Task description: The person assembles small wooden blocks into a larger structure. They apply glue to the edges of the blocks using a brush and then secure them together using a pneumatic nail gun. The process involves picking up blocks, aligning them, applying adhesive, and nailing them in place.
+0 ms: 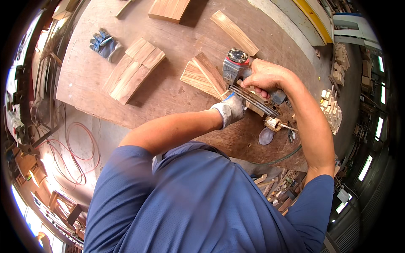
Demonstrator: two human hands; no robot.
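- Left hand (233,111), gloved in pale knit, at the boards; grip hidden, cannot tell.
- Right hand (268,76), bare, clenched round a grey nail gun (233,70).
- Wooden boards (198,80), angular, striped grain, beside its nose; seemingly unfinished.
- Layered block (136,69), seemingly done, on scuffed tabletop (179,40).
- Loose plank (235,33), seemingly unused.

place: a wood workshop | big wooden table (84,82), top half of the frame | wood blocks (136,69) on it, upper left | power tool (234,69) near the middle | stacked wood sticks (331,111), far right | messy wood scraps (279,190), lower right
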